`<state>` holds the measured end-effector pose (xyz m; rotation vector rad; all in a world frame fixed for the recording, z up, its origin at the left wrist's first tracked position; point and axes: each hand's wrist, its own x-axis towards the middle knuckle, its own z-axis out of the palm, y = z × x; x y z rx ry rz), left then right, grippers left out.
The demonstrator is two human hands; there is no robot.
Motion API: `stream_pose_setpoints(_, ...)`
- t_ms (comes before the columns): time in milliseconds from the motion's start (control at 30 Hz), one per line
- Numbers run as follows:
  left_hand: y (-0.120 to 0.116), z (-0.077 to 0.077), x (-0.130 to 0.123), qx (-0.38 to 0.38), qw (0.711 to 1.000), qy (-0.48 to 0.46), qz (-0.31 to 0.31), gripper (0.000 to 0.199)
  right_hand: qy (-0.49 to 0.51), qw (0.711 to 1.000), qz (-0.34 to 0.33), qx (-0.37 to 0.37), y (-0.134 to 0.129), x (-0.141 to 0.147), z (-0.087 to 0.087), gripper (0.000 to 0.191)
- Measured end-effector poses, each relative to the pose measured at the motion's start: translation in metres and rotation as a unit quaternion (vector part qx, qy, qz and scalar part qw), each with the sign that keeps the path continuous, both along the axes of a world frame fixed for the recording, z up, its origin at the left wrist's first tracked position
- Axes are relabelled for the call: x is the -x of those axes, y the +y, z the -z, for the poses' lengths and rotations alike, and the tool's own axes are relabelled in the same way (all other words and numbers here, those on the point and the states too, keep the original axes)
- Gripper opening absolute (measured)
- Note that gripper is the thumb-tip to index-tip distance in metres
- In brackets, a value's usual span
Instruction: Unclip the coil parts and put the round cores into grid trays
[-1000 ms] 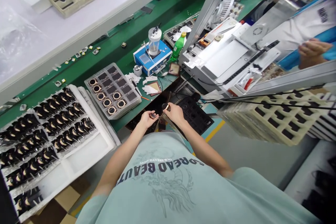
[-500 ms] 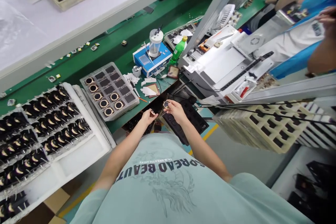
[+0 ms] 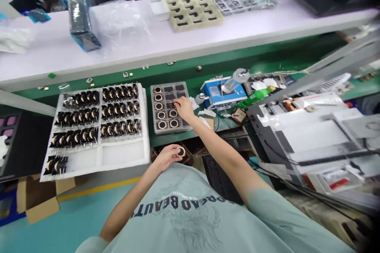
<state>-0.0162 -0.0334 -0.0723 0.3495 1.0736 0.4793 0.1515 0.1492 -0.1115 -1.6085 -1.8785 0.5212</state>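
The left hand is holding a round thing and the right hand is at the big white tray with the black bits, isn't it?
Not quite: the right hand is at the grey tray, not the white tray with the black bits. The head view shows it. The left hand is holding a round thing, as you said.

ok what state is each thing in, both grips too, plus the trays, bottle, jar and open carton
Left grip: closed on a gold-rimmed disc
Right grip: over the clear tray, contents unclear
Similar discs: seven showing, seated in the clear tray
White tray: partly filled with black parts
Green bottle: capped
Jar: on the blue box
Carton: open, flaps spread
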Motion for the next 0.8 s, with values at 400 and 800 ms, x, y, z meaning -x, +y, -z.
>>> stream_pose_setpoints(400, -0.006, -0.021, 0.056, -0.057, 0.994, 0.022, -0.091, 0.032, -0.188, 0.969, -0.117, -0.108, -0.02, -0.001, 0.041, 0.032)
stream_pose_setpoints(800, 0.027, -0.029, 0.053, -0.034, 0.97, -0.02, -0.24, 0.021, -0.044, 0.999, 0.018, 0.015, -0.008, 0.024, 0.011, 0.022)
